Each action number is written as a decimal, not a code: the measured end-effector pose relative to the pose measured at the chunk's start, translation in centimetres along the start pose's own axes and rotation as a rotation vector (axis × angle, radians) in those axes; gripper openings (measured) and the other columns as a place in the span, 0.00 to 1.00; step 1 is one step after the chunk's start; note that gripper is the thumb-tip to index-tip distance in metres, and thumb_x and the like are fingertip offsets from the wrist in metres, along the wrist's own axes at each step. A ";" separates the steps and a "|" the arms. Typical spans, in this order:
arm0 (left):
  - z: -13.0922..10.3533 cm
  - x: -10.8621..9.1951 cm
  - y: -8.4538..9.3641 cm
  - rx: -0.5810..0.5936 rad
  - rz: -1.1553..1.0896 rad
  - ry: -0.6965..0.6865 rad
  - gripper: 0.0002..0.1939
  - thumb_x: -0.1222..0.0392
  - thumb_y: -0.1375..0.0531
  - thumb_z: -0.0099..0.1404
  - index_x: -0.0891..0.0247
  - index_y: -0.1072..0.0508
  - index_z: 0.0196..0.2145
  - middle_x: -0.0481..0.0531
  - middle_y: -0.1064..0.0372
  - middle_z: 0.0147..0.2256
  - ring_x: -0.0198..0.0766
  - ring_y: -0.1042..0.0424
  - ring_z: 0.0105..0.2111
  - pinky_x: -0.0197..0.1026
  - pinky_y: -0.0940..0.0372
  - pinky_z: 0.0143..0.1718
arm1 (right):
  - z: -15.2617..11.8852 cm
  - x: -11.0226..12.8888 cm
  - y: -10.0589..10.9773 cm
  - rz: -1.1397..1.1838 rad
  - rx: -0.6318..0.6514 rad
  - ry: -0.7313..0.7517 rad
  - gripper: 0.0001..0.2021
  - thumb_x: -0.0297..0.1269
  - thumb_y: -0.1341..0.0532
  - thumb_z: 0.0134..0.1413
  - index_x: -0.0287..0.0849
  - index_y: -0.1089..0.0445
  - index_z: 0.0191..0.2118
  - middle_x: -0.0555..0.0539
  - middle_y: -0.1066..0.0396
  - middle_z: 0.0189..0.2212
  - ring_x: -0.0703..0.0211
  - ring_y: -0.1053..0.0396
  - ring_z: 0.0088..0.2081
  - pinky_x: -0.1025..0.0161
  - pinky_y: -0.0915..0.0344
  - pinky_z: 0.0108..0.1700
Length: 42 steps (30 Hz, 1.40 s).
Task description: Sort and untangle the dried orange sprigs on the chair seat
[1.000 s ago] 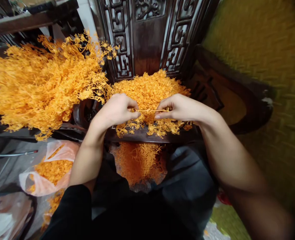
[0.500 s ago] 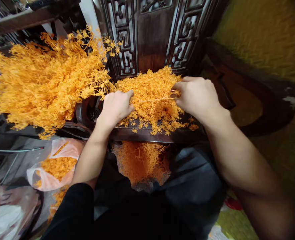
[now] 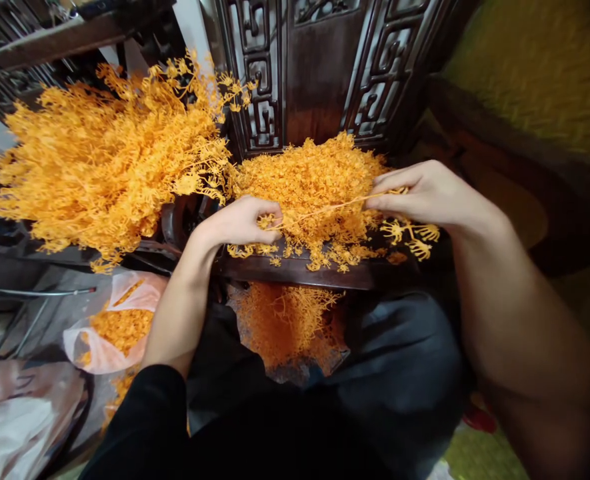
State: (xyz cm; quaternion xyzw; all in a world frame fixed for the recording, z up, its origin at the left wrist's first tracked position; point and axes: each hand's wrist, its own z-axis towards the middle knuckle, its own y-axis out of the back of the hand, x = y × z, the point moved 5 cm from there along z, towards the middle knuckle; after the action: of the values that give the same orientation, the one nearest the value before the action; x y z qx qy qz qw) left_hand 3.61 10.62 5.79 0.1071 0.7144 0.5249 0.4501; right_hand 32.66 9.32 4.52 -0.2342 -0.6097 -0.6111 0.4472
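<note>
A thin orange plastic flower stem (image 3: 332, 205) stretches between my two hands. My left hand (image 3: 242, 221) is closed, its curled fingers pinching the stem's left part with small orange florets showing at the fingertips. Farther right, my right hand (image 3: 422, 193) pinches the same stem between thumb and fingers, and branched tips (image 3: 415, 237) hang below it. Behind and beneath the stem lies a heap of small orange plastic florets (image 3: 315, 170) on a dark wooden seat (image 3: 305, 272). Some loose florets are scattered along its front edge.
A large bundle of orange branched stems (image 3: 109, 160) rises at the left. Below the seat, between my knees, a clear bag (image 3: 279, 327) holds bare orange stems. A pinkish plastic bag (image 3: 125, 330) with florets lies on the floor. Behind stands a carved wooden panel (image 3: 319, 80).
My right hand has moved right, and its fingers have straightened along the stem. Branched tips now show below it. My left hand has shifted slightly down and right. The view has drifted a little.
</note>
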 end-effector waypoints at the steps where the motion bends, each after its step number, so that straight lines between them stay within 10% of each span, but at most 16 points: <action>1: -0.1 -0.2 -0.1 0.050 -0.001 0.006 0.05 0.59 0.38 0.57 0.62 0.28 0.29 0.42 0.34 0.24 0.31 0.39 0.25 0.37 0.43 0.31 | -0.1 0.2 0.0 -0.012 -0.015 -0.014 0.13 0.43 0.27 0.51 0.37 0.20 0.27 0.48 0.30 0.21 0.68 0.42 0.23 0.62 0.49 0.26; 4: -0.1 -0.3 -0.4 0.084 -0.018 0.073 0.14 0.53 0.38 0.61 0.62 0.35 0.23 0.41 0.43 0.21 0.30 0.45 0.23 0.38 0.48 0.28 | -0.1 0.6 -0.2 0.013 -0.166 -0.078 0.14 0.45 0.29 0.53 0.36 0.19 0.33 0.49 0.33 0.20 0.68 0.43 0.22 0.62 0.50 0.25; 7: 0.7 -0.4 -0.5 -0.155 -0.089 0.116 0.21 0.46 0.43 0.67 0.61 0.39 0.23 0.43 0.45 0.22 0.31 0.46 0.24 0.39 0.48 0.28 | -0.1 1.1 -2.2 0.244 -0.352 -0.120 0.22 0.56 0.30 0.52 0.37 0.18 0.36 0.51 0.36 0.18 0.67 0.44 0.20 0.63 0.49 0.23; 10: 2.0 -0.9 -1.7 -0.326 -0.124 0.148 0.22 0.45 0.47 0.70 0.61 0.38 0.24 0.45 0.42 0.23 0.33 0.42 0.25 0.40 0.47 0.29 | 0.4 2.2 -6.7 0.461 -0.259 -0.120 0.29 0.64 0.34 0.53 0.40 0.19 0.43 0.52 0.36 0.18 0.66 0.42 0.19 0.62 0.41 0.25; 16: 3.0 -3.6 -4.6 -0.179 0.152 0.132 0.15 0.56 0.48 0.69 0.67 0.24 0.34 0.59 0.26 0.33 0.43 0.28 0.33 0.44 0.35 0.37 | 1.3 3.6 -11.0 0.438 -0.248 -0.059 0.20 0.53 0.27 0.46 0.41 0.20 0.37 0.48 0.25 0.29 0.61 0.32 0.29 0.62 0.35 0.33; 22: 0.8 -4.4 -3.2 0.038 0.181 0.082 0.26 0.40 0.42 0.67 0.68 0.21 0.41 0.63 0.22 0.38 0.48 0.23 0.37 0.48 0.31 0.41 | 1.2 2.9 -10.6 0.556 -0.260 -0.148 0.20 0.55 0.29 0.47 0.41 0.27 0.30 0.52 0.34 0.22 0.66 0.41 0.23 0.65 0.45 0.26; 27: 0.5 -3.6 0.0 -0.434 -0.169 0.038 0.22 0.45 0.43 0.72 0.63 0.22 0.52 0.60 0.23 0.53 0.44 0.25 0.52 0.47 0.33 0.55 | 0.8 3.5 -11.0 0.486 -0.122 -0.079 0.20 0.57 0.31 0.51 0.43 0.26 0.34 0.50 0.31 0.24 0.62 0.37 0.26 0.63 0.41 0.30; 34: -0.1 -3.8 0.7 -0.797 -0.392 -0.014 0.13 0.53 0.41 0.73 0.64 0.20 0.39 0.56 0.20 0.41 0.37 0.22 0.41 0.41 0.29 0.46 | 0.5 5.5 -12.4 0.237 0.053 -0.008 0.22 0.57 0.30 0.50 0.42 0.25 0.38 0.47 0.24 0.32 0.55 0.31 0.32 0.59 0.37 0.37; 42: 0.4 -1.5 0.0 -0.761 -0.732 0.207 0.16 0.47 0.41 0.73 0.64 0.26 0.38 0.51 0.25 0.31 0.32 0.23 0.27 0.33 0.29 0.27 | 0.7 5.4 -13.5 0.019 0.187 0.090 0.18 0.52 0.41 0.60 0.43 0.37 0.28 0.49 0.33 0.28 0.58 0.38 0.31 0.60 0.43 0.36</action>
State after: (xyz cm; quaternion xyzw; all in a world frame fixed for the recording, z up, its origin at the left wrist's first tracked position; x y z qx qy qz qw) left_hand 4.78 9.87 6.56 -0.3720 0.5052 0.5632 0.5378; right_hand 18.64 6.62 1.85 -0.1698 -0.6410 -0.5572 0.4999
